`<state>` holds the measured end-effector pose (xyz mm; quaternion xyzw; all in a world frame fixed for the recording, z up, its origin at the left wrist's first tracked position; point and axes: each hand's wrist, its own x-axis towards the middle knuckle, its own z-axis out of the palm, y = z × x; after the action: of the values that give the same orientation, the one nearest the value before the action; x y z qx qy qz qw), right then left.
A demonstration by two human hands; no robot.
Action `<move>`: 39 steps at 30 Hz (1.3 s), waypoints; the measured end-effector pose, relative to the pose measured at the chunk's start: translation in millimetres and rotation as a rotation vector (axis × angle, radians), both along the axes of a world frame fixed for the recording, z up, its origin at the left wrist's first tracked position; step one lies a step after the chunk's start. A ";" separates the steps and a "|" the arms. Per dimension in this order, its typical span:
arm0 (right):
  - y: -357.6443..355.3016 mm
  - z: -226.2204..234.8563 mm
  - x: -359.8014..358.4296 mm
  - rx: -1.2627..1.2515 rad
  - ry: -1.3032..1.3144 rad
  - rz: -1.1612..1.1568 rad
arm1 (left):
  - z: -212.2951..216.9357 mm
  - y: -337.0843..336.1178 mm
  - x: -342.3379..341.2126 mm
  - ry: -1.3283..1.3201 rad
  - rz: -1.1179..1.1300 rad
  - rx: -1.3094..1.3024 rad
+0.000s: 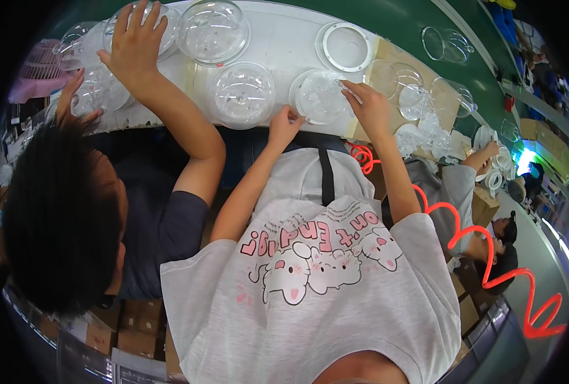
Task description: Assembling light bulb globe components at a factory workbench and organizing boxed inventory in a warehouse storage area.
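Note:
A round clear plastic cover with a whitish rim (320,97) lies on the white worktop in front of me. My left hand (284,127) is closed, its thumb and fingertips pinched together at the cover's near left edge. On the opposite side, my right hand (369,107) pinches the right edge between thumb and fingers. Whether a small part sits in either pinch is too fine to make out. Just beyond the cover stands a clear part with a white ring (347,47). To the left rests a clear dome (241,94).
A co-worker at my left has a hand (134,48) over clear domes; another large dome (213,31) stands at the back. Clear parts crowd the right, including a clear cup-shaped part (448,46) on green surface. A red coiled hose (454,224) hangs at my right.

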<state>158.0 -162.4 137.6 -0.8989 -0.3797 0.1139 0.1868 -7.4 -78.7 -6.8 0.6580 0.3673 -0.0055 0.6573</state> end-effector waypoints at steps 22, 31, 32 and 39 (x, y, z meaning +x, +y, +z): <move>8.3 -14.5 -0.1 -0.103 -0.129 0.363 | -9.3 -2.1 -2.2 0.008 0.011 -0.023; 16.4 -14.5 4.2 -0.124 -0.136 0.458 | -15.2 -3.5 -5.7 -0.024 0.007 0.045; 14.6 -13.9 5.4 -0.108 -0.137 0.432 | -15.4 -3.3 -2.7 -0.027 -0.007 0.043; 5.6 -19.6 3.9 -0.121 -0.114 0.314 | -15.5 -7.0 -0.3 -0.050 0.001 0.011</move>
<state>161.8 -156.8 118.0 -0.8431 -0.5178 0.1133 0.0907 -7.7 -85.7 -22.3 0.6614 0.3510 0.0131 0.6628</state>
